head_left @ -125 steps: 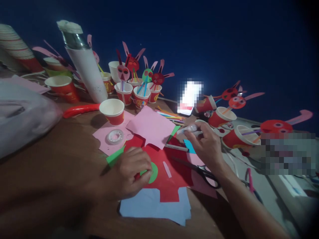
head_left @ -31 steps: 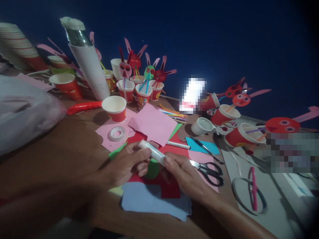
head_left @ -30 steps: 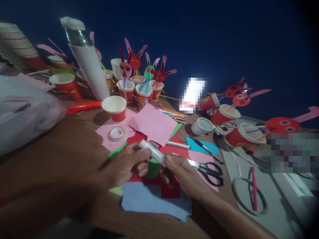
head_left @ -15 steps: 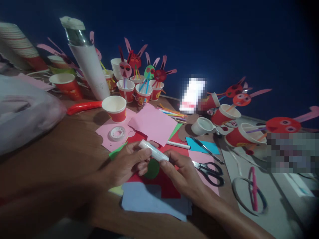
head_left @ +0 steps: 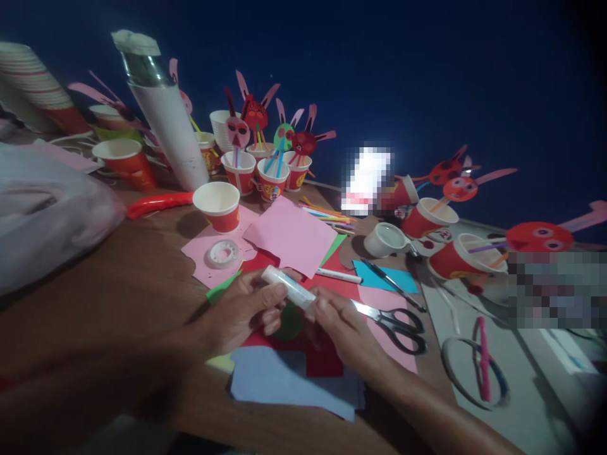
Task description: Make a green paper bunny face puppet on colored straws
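A white glue stick (head_left: 290, 287) lies slantwise between my two hands, above the coloured paper. My left hand (head_left: 249, 306) is closed around its upper left part, thumb on top. At the lower right end, my right hand (head_left: 339, 319) pinches the stick. Beneath them are a red sheet (head_left: 325, 360) and a green paper circle (head_left: 288, 321), partly hidden by my fingers. Pale blue paper (head_left: 270, 382) lies nearer to me. Black-handled scissors (head_left: 403, 328) rest just right of my right hand, on pink paper.
Behind my hands are a pink sheet (head_left: 294, 237), a tape roll (head_left: 222, 254), a paper cup (head_left: 217, 205) and a white marker (head_left: 340, 275). A tall flask (head_left: 165, 126) and several cups with paper rabbit heads stand farther back. A plastic bag (head_left: 52, 215) sits left.
My right hand has shifted its grip on the glue stick's lower right end, its fingers now more closed round it. The scissors' blades show more. My left hand has barely moved.
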The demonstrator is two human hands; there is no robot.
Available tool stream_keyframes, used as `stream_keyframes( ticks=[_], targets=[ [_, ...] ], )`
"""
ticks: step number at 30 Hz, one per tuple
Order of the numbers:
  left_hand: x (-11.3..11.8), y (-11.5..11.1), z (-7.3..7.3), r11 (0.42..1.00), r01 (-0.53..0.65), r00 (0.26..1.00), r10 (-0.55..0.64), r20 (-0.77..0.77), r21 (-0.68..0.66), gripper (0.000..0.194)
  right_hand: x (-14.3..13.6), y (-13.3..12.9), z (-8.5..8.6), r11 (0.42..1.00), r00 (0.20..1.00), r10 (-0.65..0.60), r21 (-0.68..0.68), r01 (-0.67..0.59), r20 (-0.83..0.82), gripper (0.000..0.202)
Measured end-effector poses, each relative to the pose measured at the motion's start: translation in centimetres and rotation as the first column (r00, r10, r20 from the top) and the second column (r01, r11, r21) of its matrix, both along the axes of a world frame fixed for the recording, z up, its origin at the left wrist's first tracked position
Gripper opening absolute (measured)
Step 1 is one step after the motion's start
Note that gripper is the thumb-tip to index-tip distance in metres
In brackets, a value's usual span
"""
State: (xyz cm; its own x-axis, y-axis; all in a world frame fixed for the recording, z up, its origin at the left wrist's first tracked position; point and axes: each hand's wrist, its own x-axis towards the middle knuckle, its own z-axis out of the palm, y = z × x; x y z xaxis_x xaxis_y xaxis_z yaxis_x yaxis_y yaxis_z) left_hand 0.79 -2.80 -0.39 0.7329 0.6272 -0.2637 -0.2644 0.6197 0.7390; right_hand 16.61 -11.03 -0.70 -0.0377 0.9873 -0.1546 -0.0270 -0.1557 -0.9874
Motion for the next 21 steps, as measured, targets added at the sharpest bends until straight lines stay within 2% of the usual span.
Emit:
stream_keyframes(
  ticks=[3,5,9,11,14,18,21],
  targets=[
    [0.1,0.0,-0.1,1.000,0.001,1.000,-0.001,-0.005,0.004,0.025,-0.1,0.0,0.0,1.000,1.000,-0.019,0.012,0.019,-0.016,0.038],
    [0.1,0.0,-0.1,1.000,-0.003,1.000,0.003,-0.001,0.016,0.023,-0.2,0.1,0.1,0.999,0.999,0.027,-0.041,-0.028,-0.040,0.042],
    [0.1,-0.1,0.0,0.999,0.010,1.000,-0.010,0.014,0.034,0.024,-0.2,0.0,0.1,0.977,0.972,0.103,-0.161,-0.139,-0.213,0.055],
    [0.1,-0.1,0.0,1.000,0.006,1.000,-0.007,0.011,0.025,0.026,-0.3,0.0,0.0,0.987,0.976,0.063,-0.134,-0.092,-0.207,0.055],
    [0.1,0.0,0.0,1.000,0.002,1.000,-0.002,-0.001,-0.010,0.028,-0.6,0.1,-0.1,0.998,0.985,-0.067,-0.014,0.065,-0.158,0.037],
    [0.3,-0.3,0.1,0.999,0.028,0.999,-0.028,0.019,-0.018,0.024,-1.3,0.2,0.0,0.969,0.969,-0.191,0.127,0.212,-0.158,0.042],
    [0.4,-0.6,0.1,0.995,0.101,0.992,-0.102,0.079,0.020,0.019,-1.5,0.0,0.4,0.942,0.964,-0.234,0.217,0.256,-0.122,0.024]
  ],
)
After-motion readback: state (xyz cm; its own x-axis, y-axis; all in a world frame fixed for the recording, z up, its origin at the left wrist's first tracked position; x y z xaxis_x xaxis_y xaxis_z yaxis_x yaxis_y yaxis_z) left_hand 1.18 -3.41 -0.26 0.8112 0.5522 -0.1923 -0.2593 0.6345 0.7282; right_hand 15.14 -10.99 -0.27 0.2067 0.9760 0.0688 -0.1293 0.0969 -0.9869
